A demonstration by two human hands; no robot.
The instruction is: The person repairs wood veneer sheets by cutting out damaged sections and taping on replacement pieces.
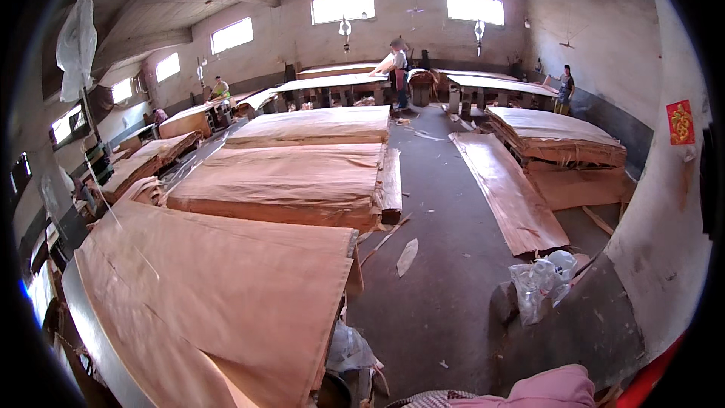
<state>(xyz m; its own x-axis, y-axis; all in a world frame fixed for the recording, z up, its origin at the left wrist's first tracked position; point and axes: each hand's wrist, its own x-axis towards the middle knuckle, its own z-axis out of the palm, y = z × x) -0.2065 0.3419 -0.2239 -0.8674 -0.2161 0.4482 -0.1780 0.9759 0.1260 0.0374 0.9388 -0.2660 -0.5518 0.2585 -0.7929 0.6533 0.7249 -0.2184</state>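
Observation:
Neither of my hands shows. At the lower edge, a bit of pink cloth (547, 389) comes into view beside a checked, knitted-looking fabric (430, 399); I cannot tell whether the pink is a sleeve. Closest to me on the left, a broad wood veneer sheet (219, 287) lies over a table, with a raised fold at its near edge. Beyond it stand two veneer stacks, one (283, 174) behind the other (313, 125). A crumpled clear plastic bag (349, 347) hangs or lies by the table's right side.
A grey floor aisle (427, 181) runs down the middle, with veneer scraps (408, 257) on it. On the right are a long veneer strip (510, 189), a veneer stack (559, 132) and plastic bags (544, 283). Farther off, one person (398, 72) leans over a table; others stand left and right.

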